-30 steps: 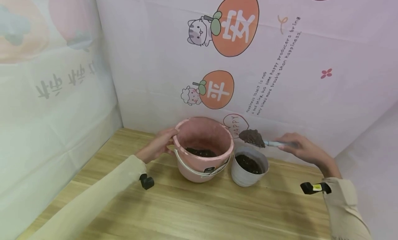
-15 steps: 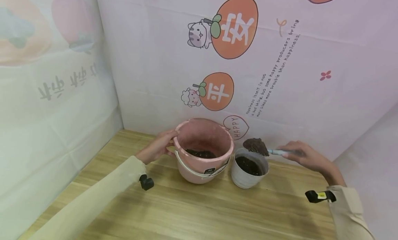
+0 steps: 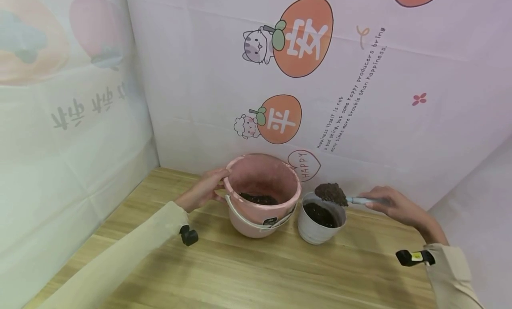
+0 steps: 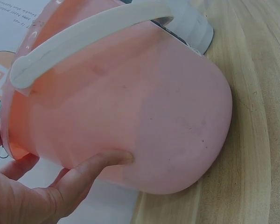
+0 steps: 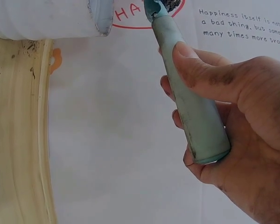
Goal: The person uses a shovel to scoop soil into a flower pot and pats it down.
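A pink bucket [image 3: 256, 220] with a white handle and dark soil in its bottom stands on the table. My left hand [image 3: 205, 190] grips its left rim; in the left wrist view one finger of that hand [image 4: 102, 163] presses the bucket's side. To the right is a white pot [image 3: 314, 231] holding dark soil. My right hand [image 3: 394, 203] grips the pale blue-green handle of a garden trowel [image 5: 191, 102]. The blade, hidden under a heap of soil [image 3: 331, 193], hangs above the pot's far right rim.
The wooden table [image 3: 248, 273] meets a white printed cloth [image 3: 200, 78] hung behind the bucket and pot. Another cloth side [image 3: 80, 166] rises at the left. Specks of soil [image 5: 32, 60] lie on the table near the pot.
My right hand has moved down and slightly right with the loaded trowel, bringing the soil lower over the pot. The left hand keeps its hold on the bucket.
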The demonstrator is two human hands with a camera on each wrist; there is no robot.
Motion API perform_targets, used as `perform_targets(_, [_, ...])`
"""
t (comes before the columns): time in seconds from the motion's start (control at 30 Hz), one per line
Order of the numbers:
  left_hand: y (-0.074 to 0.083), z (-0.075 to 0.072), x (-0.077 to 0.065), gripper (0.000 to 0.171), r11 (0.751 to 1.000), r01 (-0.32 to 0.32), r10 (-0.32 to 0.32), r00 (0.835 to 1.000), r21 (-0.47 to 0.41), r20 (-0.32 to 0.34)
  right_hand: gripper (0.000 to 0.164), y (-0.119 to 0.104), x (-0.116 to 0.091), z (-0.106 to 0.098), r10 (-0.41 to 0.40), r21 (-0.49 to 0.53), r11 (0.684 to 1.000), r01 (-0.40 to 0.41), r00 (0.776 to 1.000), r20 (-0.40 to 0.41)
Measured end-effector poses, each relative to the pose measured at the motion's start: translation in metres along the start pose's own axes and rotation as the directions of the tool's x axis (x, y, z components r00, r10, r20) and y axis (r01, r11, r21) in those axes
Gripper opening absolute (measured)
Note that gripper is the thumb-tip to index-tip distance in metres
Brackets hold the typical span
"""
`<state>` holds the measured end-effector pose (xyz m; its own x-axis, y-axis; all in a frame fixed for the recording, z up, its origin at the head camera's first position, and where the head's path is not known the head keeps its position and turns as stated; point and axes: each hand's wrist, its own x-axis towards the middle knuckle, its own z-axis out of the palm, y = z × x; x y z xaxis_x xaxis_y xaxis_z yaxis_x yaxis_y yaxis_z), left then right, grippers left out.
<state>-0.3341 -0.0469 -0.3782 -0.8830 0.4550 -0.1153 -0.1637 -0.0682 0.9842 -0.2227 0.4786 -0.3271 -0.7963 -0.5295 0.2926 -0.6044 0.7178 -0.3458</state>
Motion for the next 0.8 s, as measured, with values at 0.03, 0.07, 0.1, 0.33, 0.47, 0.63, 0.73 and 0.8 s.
perform_targets(0.03, [0.0, 0.0, 0.0, 0.058, 1.0, 0.001, -0.001, 1.0, 0.001, 0.001, 0.03, 0.0, 0.0, 0.0, -0.004, 0.0, 1.0, 0.004, 1.0, 0.0])
perform_targets(0.07, [-0.001, 0.0, 0.0, 0.058, 1.0, -0.003, 0.003, 1.0, 0.007, 0.005, 0.03, 0.0, 0.0, 0.0, -0.009, -0.001, 1.0, 0.009, 1.0, -0.001])
perform_targets(0.1, [-0.001, -0.001, 0.0, 0.058, 1.0, -0.007, 0.006, 1.0, 0.011, 0.012, 0.03, 0.0, -0.001, 0.0, -0.015, -0.001, 1.0, 0.015, 1.0, -0.002])
perform_targets(0.33, [-0.002, -0.002, -0.002, 0.058, 1.0, -0.022, 0.021, 0.999, 0.02, 0.033, 0.03, -0.002, 0.0, 0.002, -0.09, -0.137, 0.987, 0.081, 0.994, -0.061])
perform_targets(0.47, [-0.001, -0.002, -0.002, 0.058, 1.0, -0.027, 0.026, 0.999, 0.017, 0.035, 0.031, -0.013, -0.001, 0.001, -0.023, -0.347, 0.938, -0.008, 0.996, -0.086])
perform_targets(0.63, [-0.001, -0.001, -0.001, 0.058, 1.0, -0.016, 0.016, 1.0, 0.012, 0.02, 0.032, -0.03, 0.003, 0.004, -0.009, -0.544, 0.837, -0.06, 0.992, -0.123])
perform_targets(0.73, [-0.001, -0.001, 0.0, 0.058, 1.0, -0.007, 0.007, 1.0, 0.004, 0.003, 0.033, -0.037, 0.006, 0.007, -0.089, -0.641, 0.767, -0.027, 0.985, -0.148])
perform_targets(0.8, [-0.001, -0.001, 0.0, 0.059, 1.0, -0.004, 0.004, 1.0, 0.006, 0.001, 0.034, -0.04, 0.007, 0.008, -0.128, -0.691, 0.722, -0.019, 0.979, -0.16])
